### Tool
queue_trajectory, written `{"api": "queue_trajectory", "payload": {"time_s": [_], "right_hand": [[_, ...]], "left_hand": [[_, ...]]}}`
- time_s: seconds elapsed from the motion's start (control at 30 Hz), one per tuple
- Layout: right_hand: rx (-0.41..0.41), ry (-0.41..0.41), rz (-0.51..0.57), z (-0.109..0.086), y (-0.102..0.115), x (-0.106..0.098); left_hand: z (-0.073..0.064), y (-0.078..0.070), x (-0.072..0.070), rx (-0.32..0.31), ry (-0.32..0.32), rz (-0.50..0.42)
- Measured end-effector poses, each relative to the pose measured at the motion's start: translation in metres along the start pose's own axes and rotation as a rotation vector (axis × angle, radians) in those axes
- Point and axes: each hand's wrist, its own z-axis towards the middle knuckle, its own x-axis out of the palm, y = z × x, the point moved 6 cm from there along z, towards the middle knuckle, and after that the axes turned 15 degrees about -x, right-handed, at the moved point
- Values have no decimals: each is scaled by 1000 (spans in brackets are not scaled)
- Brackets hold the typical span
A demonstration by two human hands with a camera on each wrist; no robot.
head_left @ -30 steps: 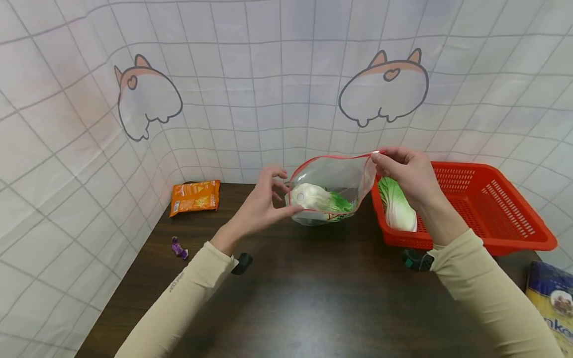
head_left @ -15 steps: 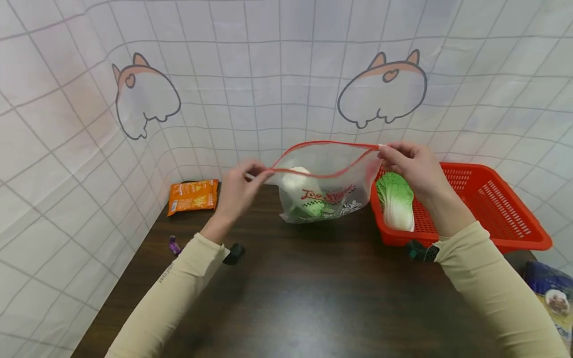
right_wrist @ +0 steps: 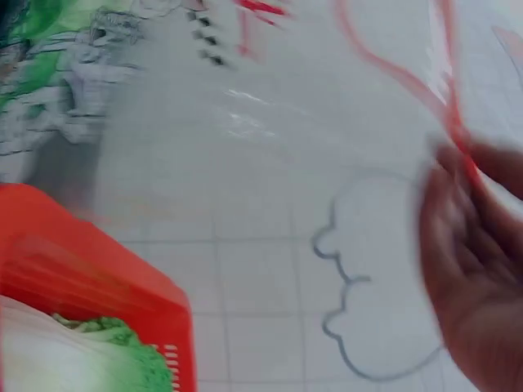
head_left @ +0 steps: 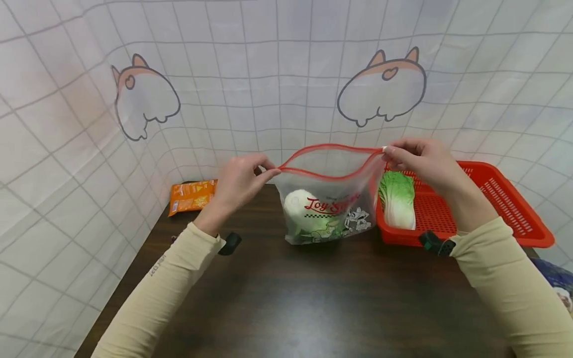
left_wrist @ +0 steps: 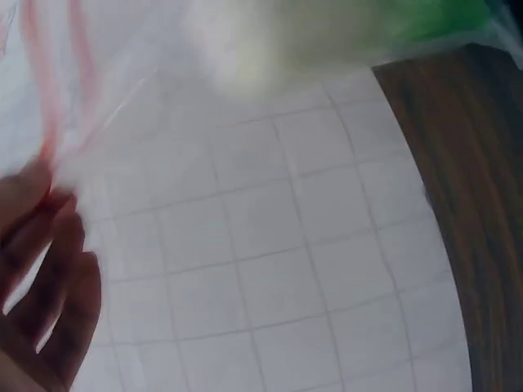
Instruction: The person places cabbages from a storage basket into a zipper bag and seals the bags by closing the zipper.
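A clear zip bag point(head_left: 333, 199) with a red zip edge and printed cartoon figures hangs between the two hands, its mouth parted. Inside it lies a white and green vegetable point(head_left: 299, 205), seen through the plastic, apparently a cabbage. The left hand point(head_left: 241, 181) pinches the left end of the red edge between thumb and forefinger. At the opposite end, the right hand point(head_left: 429, 161) pinches the other corner of the zip. Both wrist views show the pinched corners, with the bag blurred.
A red plastic basket point(head_left: 515, 204) stands at the right, holding a napa cabbage point(head_left: 398, 201). An orange snack packet point(head_left: 192, 197) lies at the back left of the dark table point(head_left: 304, 298). Part of a blue packet point(head_left: 555, 278) shows at the right edge.
The left hand went from beside the bag's mouth to pinching its left corner and drew it outward. The bag now hangs upright, its printed front visible, the vegetable lower inside.
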Motion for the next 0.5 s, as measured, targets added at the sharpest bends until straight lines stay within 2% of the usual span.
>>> {"api": "queue_trajectory", "payload": {"time_s": [0.07, 0.13, 0.23, 0.37, 0.5], "right_hand": [[1, 8, -3, -1, 0, 2], [1, -16, 10, -2, -1, 1], [-11, 18, -4, -3, 0, 1], [-29, 36, -1, -3, -1, 0], [-41, -2, 79, -3, -6, 1]], "left_hand": [[-1, -1, 2, -2, -23, 19], [-2, 1, 0, -27, -63, 1], [-3, 2, 1, -5, -53, 4], [-6, 4, 6, 51, 57, -41], [-7, 5, 11, 45, 210, -182]]}}
